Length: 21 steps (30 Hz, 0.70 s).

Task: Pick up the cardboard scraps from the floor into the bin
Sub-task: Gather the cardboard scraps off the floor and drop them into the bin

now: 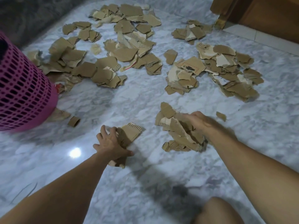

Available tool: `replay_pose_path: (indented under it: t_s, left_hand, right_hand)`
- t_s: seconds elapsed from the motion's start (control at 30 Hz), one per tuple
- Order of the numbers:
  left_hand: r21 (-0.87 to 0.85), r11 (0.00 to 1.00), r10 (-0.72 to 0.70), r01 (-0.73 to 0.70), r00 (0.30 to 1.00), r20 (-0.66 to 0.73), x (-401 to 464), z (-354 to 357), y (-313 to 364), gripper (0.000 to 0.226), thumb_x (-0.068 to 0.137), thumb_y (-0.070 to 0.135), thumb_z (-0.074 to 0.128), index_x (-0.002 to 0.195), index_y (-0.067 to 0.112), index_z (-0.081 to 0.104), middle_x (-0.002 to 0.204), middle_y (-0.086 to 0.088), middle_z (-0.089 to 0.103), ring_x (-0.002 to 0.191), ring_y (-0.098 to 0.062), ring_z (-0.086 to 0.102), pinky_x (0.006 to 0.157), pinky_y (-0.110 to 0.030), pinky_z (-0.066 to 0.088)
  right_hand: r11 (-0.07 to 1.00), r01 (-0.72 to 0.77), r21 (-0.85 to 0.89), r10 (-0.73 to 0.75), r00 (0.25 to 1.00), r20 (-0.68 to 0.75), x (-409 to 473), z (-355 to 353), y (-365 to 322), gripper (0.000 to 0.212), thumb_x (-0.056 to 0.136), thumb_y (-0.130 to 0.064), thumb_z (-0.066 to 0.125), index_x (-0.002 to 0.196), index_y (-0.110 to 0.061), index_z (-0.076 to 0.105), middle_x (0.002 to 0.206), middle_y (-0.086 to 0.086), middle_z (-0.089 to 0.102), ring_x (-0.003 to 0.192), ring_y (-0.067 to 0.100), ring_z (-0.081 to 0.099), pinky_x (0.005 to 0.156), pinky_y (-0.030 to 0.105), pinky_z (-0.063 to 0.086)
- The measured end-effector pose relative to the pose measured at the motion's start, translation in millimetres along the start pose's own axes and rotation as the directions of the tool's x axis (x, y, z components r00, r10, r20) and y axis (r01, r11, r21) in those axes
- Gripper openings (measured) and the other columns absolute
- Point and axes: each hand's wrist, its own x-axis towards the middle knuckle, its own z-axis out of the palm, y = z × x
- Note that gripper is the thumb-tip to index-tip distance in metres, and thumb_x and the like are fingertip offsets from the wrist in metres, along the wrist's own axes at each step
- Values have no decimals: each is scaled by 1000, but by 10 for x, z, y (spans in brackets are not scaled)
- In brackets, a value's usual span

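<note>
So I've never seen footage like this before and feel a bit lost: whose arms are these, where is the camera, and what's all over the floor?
The camera sits on a person's head, looking down at their own bare arms. No machine is involved. Torn cardboard scraps lie scattered over a pale marble floor. The left hand grips a small bunch of scraps, and the right hand grips a bigger bunch. A pink basket bin with holes in its wall stands at the left edge. Brown wooden furniture shows top right.
</note>
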Motion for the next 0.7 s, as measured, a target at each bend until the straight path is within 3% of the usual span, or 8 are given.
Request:
replay_pose_path:
  t_s: [0.07, 0.17, 0.23, 0.33, 0.5, 0.57, 0.7]
  left_hand:
    - [98, 994, 45, -48, 998, 37, -50, 24, -55, 121, 45, 52, 88, 138, 41, 12, 147, -4, -3, 133, -32, 17, 94, -51, 42]
    - [273, 954, 129, -124, 992, 0, -98, 55, -145, 112, 62, 29, 81, 141, 41, 1, 143, -5, 1, 125, -30, 23, 75, -39, 48]
    - [264, 955, 154, -138, 987, -40, -81, 66, -200, 101, 67, 16, 75, 139, 40, 9, 136, -4, 10, 120, -28, 27, 63, -33, 47]
    - [131, 978, 170, -162, 984, -49, -36, 80, -236, 83, 72, 17, 73, 135, 35, 22, 127, -3, 19, 115, -27, 34, 61, -31, 45]
    - [81, 979, 187, -185, 982, -21, 5, 48, -199, 75, 67, 14, 74, 126, 29, 30, 116, -4, 37, 93, -22, 47, 61, -32, 43]
    - [28, 984, 176, -175, 984, -21, 28, 33, -164, 70, 66, 15, 74, 120, 29, 31, 110, -3, 45, 89, -21, 49, 59, -32, 40]
    - [-86, 985, 143, -147, 989, -48, 42, 15, -86, 67, 65, 20, 77, 115, 24, 33, 98, -2, 55, 83, -22, 52, 58, -31, 38]
  right_hand:
    - [991, 58, -117, -54, 998, 34, -25, 120, 26, 116, 45, -87, 68, 143, -34, 35, 148, 5, 40, 135, 36, 39, 103, 50, 41]
    - [944, 114, -309, -116, 993, 13, -67, 291, 39, 134, 48, -60, 88, 153, -25, 11, 157, 8, 19, 144, 37, 16, 113, 50, 30]
    - [937, 77, -341, -99, 994, -47, -74, 388, 46, 129, 53, -49, 91, 152, -26, 11, 154, 13, 18, 142, 39, 20, 109, 48, 33]
    - [961, 70, -268, -99, 991, -94, -112, 462, 10, 112, 52, -42, 94, 140, -25, 26, 141, 15, 26, 125, 39, 42, 85, 40, 44]
    - [975, 152, -160, -168, 982, -91, -116, 438, -100, 96, 57, -35, 94, 131, -26, 33, 125, 9, 51, 109, 30, 53, 58, 29, 28]
    - [976, 182, -117, -192, 978, -80, -92, 428, -143, 92, 59, -34, 93, 130, -28, 34, 115, 5, 57, 98, 26, 52, 56, 29, 31]
    - [970, 238, -42, -240, 967, -83, -27, 434, -221, 83, 66, -26, 90, 131, -30, 39, 109, 1, 61, 93, 23, 56, 73, 31, 47]
